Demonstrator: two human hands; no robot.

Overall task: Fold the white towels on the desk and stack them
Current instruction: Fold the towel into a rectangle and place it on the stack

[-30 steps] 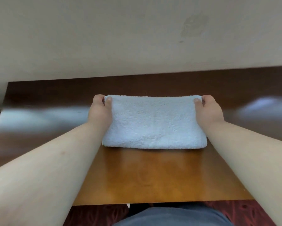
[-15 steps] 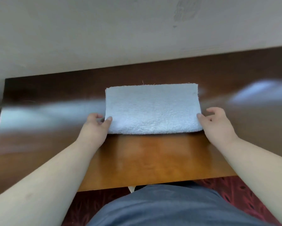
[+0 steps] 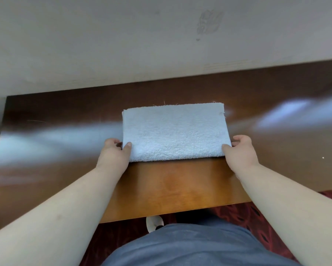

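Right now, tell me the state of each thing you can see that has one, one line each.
white towel: folded, lying flat on the desk, near edge rounded by the fold.
left hand: pinches the towel's near left corner, thumb on top.
right hand: grips the towel's near right corner, fingers curled at its side edge.
desk: glossy wood, bearing the one towel; no stack in view.

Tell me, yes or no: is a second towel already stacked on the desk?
No: only one folded white terry towel lies on the brown wooden desk, held at its near corners by the left hand and right hand.
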